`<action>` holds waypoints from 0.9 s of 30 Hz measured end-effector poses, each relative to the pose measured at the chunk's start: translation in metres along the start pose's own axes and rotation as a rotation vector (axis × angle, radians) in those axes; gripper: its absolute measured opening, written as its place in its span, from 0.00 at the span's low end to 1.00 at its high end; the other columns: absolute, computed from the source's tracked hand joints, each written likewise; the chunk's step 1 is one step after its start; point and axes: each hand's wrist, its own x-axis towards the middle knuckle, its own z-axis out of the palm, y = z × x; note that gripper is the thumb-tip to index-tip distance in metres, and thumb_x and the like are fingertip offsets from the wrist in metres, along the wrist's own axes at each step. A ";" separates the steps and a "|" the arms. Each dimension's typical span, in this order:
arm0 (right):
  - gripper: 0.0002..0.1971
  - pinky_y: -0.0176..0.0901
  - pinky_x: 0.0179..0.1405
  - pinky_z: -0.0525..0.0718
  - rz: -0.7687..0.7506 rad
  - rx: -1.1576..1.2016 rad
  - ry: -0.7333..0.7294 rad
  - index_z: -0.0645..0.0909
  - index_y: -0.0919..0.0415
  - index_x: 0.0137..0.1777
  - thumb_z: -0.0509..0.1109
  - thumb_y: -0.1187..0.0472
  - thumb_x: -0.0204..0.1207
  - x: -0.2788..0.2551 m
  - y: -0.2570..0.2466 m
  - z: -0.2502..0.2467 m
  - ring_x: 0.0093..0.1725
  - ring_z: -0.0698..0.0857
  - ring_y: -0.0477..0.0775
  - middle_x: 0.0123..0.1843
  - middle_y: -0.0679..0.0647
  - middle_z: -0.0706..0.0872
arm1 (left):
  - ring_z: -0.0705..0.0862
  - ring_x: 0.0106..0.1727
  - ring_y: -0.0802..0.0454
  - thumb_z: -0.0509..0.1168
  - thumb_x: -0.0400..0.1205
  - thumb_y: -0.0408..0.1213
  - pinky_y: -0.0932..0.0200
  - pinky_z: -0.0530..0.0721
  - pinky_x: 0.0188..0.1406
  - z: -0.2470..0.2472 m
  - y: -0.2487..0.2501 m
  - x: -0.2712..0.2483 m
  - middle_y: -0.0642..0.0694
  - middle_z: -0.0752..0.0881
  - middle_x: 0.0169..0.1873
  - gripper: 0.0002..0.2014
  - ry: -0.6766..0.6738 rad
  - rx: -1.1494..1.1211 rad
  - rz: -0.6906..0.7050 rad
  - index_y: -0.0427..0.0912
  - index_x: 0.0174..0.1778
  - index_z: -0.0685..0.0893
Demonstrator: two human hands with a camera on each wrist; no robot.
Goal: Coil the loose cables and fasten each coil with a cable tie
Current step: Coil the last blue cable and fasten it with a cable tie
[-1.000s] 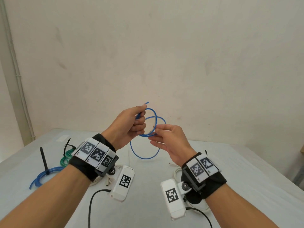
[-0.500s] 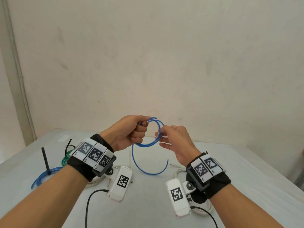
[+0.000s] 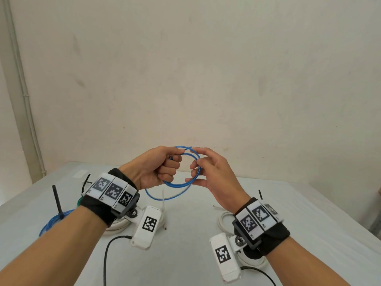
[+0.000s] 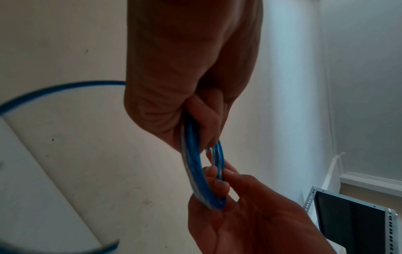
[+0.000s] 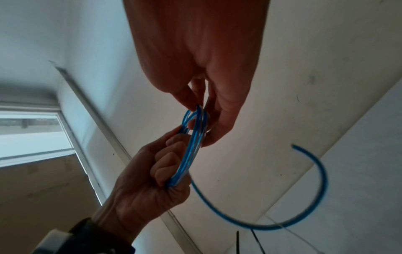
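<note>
A thin blue cable is wound into a small coil held in the air above the table. My left hand grips the coil's left side in a fist, seen close up as the blue cable. My right hand pinches the coil's right side with its fingertips, the other fingers spread. A loose tail of the blue cable curves free below the coil. A blue coil bound with a black cable tie lies at the left of the table.
A green coil lies partly hidden behind my left wrist. White cable coils lie under my left wrist and beside my right wrist. A white cable tie stands near the middle. The wall is close behind the table.
My right hand has wound another turn onto the coil and moved up to its right side. The hanging tail has grown shorter. My left hand keeps its grip.
</note>
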 end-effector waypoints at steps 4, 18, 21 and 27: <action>0.21 0.61 0.48 0.95 -0.096 -0.271 0.041 0.71 0.54 0.75 0.60 0.72 0.86 0.001 0.004 0.000 0.35 0.90 0.53 0.48 0.63 0.85 | 0.50 0.20 0.57 0.61 0.90 0.40 0.65 0.52 0.15 -0.003 -0.001 0.002 0.55 0.57 0.21 0.21 -0.005 0.032 -0.013 0.47 0.29 0.69; 0.09 0.57 0.49 0.94 -0.175 -0.387 0.064 0.88 0.51 0.62 0.69 0.62 0.88 0.006 0.014 -0.004 0.34 0.93 0.57 0.47 0.55 0.87 | 0.58 0.24 0.54 0.66 0.89 0.45 0.62 0.59 0.24 0.001 -0.013 0.000 0.52 0.59 0.26 0.15 0.080 0.238 0.184 0.40 0.41 0.80; 0.10 0.57 0.52 0.94 -0.118 -0.235 0.060 0.89 0.49 0.62 0.70 0.62 0.88 0.006 0.014 -0.004 0.38 0.93 0.57 0.56 0.58 0.88 | 0.58 0.26 0.53 0.65 0.90 0.46 0.60 0.58 0.28 0.004 -0.016 0.000 0.51 0.59 0.27 0.15 0.088 0.248 0.264 0.38 0.44 0.84; 0.13 0.46 0.48 0.92 -0.119 -0.083 0.051 0.91 0.58 0.67 0.74 0.65 0.85 0.006 0.011 -0.007 0.38 0.88 0.51 0.46 0.56 0.93 | 0.57 0.27 0.53 0.63 0.91 0.46 0.61 0.59 0.26 0.003 -0.021 0.004 0.51 0.57 0.29 0.16 0.028 0.142 0.266 0.36 0.53 0.89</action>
